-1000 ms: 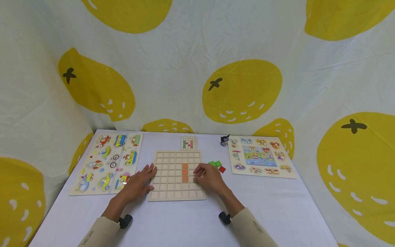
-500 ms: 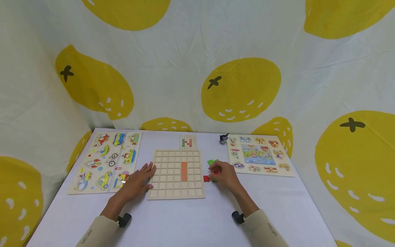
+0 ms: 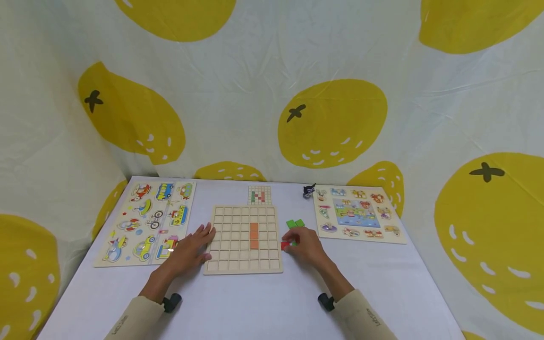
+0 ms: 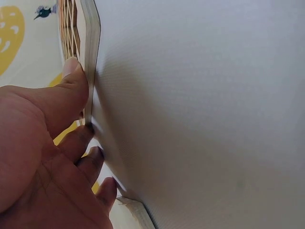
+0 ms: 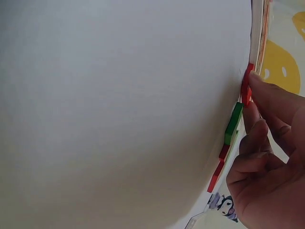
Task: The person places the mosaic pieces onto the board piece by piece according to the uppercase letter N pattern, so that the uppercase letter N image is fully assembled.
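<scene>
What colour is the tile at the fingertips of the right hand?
The tile is red; it shows best in the right wrist view.

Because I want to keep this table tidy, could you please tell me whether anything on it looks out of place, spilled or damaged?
Nothing looks spilled or damaged. Only the loose green tiles and red tiles by the right hand look slightly untidy: they lie unevenly beside the grid board, not in its squares.
</scene>
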Motion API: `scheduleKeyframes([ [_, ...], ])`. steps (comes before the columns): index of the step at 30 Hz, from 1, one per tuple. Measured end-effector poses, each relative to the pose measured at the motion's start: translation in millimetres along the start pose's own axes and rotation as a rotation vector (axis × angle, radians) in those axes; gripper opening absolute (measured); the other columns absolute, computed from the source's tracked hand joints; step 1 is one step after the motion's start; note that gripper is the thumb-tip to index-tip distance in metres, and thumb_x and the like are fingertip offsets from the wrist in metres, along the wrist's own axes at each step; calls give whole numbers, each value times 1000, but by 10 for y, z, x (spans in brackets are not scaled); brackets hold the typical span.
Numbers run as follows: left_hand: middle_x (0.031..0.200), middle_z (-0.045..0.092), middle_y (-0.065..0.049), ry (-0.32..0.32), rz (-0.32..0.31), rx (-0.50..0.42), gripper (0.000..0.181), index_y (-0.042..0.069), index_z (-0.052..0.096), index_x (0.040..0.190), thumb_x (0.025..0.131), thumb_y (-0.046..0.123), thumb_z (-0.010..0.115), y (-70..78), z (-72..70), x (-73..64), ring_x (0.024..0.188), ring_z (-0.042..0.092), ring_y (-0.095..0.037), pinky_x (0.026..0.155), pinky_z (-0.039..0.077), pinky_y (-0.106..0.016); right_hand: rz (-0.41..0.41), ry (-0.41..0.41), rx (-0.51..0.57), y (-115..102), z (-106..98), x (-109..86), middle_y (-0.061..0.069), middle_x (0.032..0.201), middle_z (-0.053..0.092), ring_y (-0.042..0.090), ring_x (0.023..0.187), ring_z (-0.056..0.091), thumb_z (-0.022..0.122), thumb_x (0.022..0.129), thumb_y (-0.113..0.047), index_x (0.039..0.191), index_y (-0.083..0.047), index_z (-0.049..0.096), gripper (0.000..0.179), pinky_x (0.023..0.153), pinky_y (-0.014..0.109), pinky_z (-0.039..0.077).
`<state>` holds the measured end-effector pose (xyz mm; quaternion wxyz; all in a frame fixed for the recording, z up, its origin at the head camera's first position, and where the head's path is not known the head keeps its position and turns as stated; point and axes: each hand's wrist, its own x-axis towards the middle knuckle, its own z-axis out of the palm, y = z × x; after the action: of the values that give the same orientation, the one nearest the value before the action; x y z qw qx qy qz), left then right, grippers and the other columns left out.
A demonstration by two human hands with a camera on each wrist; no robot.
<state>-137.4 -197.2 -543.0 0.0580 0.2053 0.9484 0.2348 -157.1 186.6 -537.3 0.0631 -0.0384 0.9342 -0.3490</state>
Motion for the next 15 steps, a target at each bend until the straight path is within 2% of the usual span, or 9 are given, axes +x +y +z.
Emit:
scheduleKeyframes([
  [6, 173, 31, -20, 3, 4, 9, 80, 5, 40, 163, 94, 17, 79, -1, 5, 6, 161, 29, -45, 125, 30, -69, 22, -5, -14, -3, 12, -14, -5, 95, 67, 16, 90, 55, 91, 83, -10, 99, -23, 80, 23, 79, 30, 47],
  [15, 173, 31, -20, -2, -3, 5, 80, 5, 40, 163, 95, 17, 79, 0, 12, 9, 161, 28, -45, 126, 30, -70, -6, 44, -19, -15, -43, -42, -5, 84, 64, 15, 80, 56, 93, 80, -10, 92, -23, 73, 26, 72, 29, 45],
])
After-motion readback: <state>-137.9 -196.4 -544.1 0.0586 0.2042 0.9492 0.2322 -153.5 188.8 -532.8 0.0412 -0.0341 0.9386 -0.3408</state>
